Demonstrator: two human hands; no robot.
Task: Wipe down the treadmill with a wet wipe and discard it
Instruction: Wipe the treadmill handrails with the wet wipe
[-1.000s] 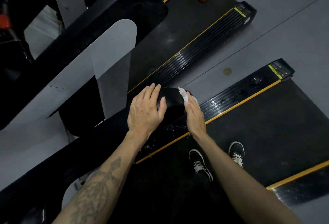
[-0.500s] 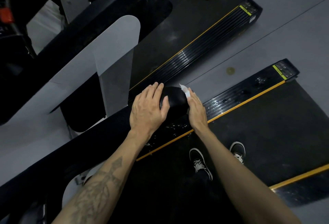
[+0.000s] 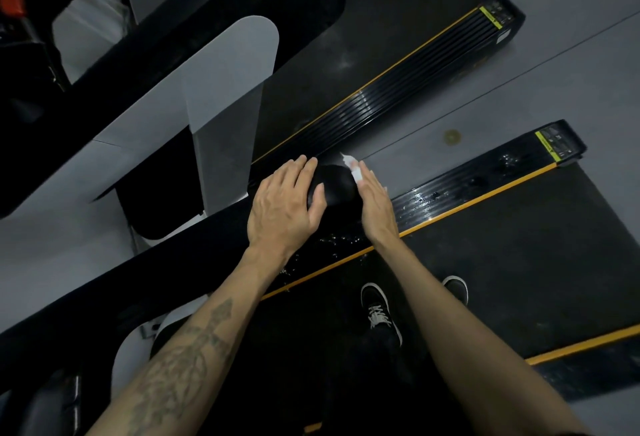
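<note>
The rounded black end of the treadmill handrail is covered by the left hand, fingers relaxed and spread over it. The wet wipe is pressed against the rail's far side by the right hand — fingers straight, a white corner showing above them.

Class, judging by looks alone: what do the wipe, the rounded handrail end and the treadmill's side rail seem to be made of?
Wipe: thin white fabric or paper, limp and creased.
Handrail end: likely matte black plastic or rubber; barely any reflection.
Side rail: glossy black ribbed plastic or coated metal, shining with droplets.
</note>
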